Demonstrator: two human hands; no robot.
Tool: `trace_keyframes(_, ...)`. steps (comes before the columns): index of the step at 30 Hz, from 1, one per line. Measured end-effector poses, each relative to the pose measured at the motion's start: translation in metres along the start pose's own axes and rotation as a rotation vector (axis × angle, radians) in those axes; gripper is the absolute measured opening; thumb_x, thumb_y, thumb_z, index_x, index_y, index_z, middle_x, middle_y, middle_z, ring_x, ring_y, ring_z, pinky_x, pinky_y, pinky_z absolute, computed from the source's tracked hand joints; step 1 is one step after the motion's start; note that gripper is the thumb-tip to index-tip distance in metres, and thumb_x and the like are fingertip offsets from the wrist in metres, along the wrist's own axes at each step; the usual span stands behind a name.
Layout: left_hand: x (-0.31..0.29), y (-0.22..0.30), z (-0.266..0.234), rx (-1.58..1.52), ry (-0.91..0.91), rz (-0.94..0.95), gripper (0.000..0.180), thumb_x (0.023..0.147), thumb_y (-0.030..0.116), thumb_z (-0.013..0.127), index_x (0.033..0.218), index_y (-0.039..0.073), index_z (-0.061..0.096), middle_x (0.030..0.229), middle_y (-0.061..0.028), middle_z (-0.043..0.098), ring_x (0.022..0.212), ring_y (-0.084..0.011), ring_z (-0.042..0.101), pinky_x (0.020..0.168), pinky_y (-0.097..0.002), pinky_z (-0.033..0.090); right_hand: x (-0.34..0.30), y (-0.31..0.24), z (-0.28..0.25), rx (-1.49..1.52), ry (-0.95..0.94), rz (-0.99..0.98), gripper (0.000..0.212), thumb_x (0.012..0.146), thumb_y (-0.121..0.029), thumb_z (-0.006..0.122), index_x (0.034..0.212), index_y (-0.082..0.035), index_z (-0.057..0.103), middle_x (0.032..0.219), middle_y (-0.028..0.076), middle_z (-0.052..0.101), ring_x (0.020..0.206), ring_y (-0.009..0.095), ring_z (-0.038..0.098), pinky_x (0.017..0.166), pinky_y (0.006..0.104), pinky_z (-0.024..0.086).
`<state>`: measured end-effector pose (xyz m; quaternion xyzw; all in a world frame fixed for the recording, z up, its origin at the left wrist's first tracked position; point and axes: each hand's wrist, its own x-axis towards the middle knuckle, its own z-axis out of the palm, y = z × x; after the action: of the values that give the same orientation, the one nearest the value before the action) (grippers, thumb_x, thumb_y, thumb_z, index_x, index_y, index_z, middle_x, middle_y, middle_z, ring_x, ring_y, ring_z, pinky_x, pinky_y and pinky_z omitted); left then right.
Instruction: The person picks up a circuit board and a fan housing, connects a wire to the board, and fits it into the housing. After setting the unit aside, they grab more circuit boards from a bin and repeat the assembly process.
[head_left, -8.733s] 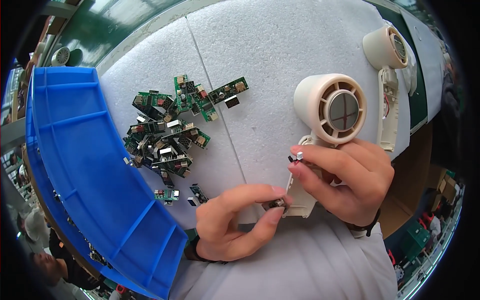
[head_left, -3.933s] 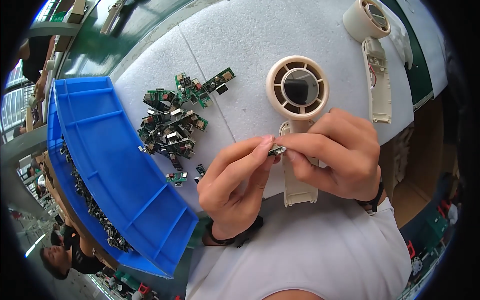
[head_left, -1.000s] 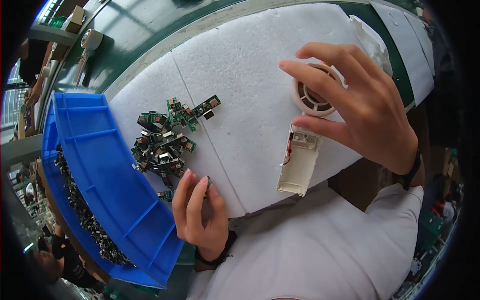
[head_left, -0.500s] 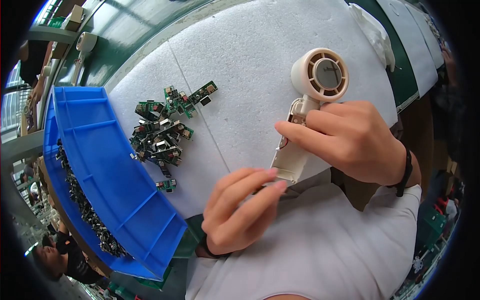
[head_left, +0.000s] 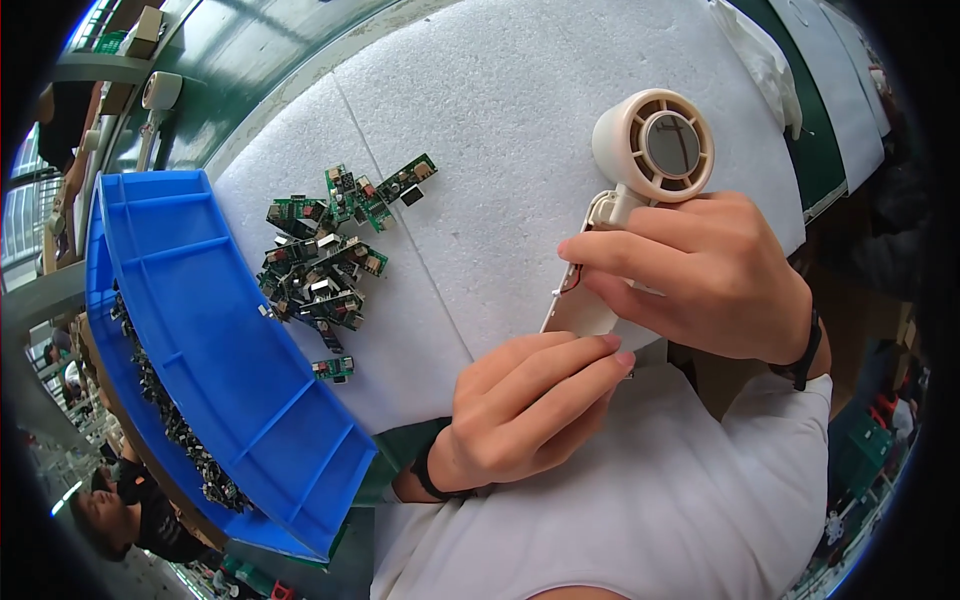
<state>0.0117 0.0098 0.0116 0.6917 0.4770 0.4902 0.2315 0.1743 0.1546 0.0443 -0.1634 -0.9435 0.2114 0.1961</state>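
Observation:
A cream handheld fan [head_left: 618, 150] with a round, slotted head lies tilted over the white foam sheet. Its handle shell [head_left: 575, 318] is uncovered, showing a hollow inside and a thin red wire [head_left: 572, 280] near the fan's neck. My right hand [head_left: 715, 275] is closed around the upper handle, thumb and index finger pinched at its edge. At the handle's bottom end is my left hand [head_left: 535, 405], its fingers pressed together. Whatever sits between those fingertips is mostly hidden. To the left lies a loose pile of small green circuit boards [head_left: 320, 270].
A blue plastic bin [head_left: 215, 330] stands along the left, with many more circuit boards [head_left: 175, 420] in it. One single board [head_left: 334, 369] lies apart, beside the bin. Another fan [head_left: 160, 92] rests at the far left. A white plastic bag [head_left: 765, 70] lies far right.
My left hand has moved right, its fingertips now covering the handle's lower end. The fan has shifted slightly right, with my right hand still holding it.

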Motion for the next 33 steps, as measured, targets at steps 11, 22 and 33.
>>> trace_keyframes(11,-0.003,0.0,0.005,0.034,0.038,0.052,0.044,0.061,-0.012,0.074,0.103,0.001,0.074,0.099,-0.0122,0.074,0.076,-0.0247,0.069,0.068,-0.0318,0.057,-0.004,0.001,-0.002,-0.079,0.008,-0.129,0.027,0.072,-0.003,0.078,0.098,-0.005,0.07,0.067,0.001,0.061,0.054,0.013,0.061,0.047,0.0269,0.044)
trace_keyframes(22,0.0,0.0,0.005,-0.051,0.044,0.053,0.041,0.062,-0.011,0.076,0.101,0.002,0.074,0.095,-0.0111,0.074,0.074,-0.0237,0.069,0.063,-0.031,0.055,-0.002,-0.009,0.015,-0.027,0.123,0.051,0.021,0.076,0.002,0.075,0.094,-0.004,0.067,0.067,0.001,0.064,0.052,0.013,0.061,0.047,0.0253,0.045)
trace_keyframes(33,-0.003,0.0,0.006,-0.05,0.066,0.044,0.038,0.061,-0.009,0.077,0.098,0.002,0.076,0.094,-0.0105,0.074,0.073,-0.0231,0.069,0.062,-0.0308,0.053,0.004,-0.019,0.022,0.023,0.209,0.21,0.018,0.078,-0.008,0.075,0.093,-0.008,0.064,0.065,0.0,0.063,0.053,0.015,0.061,0.048,0.0291,0.045)
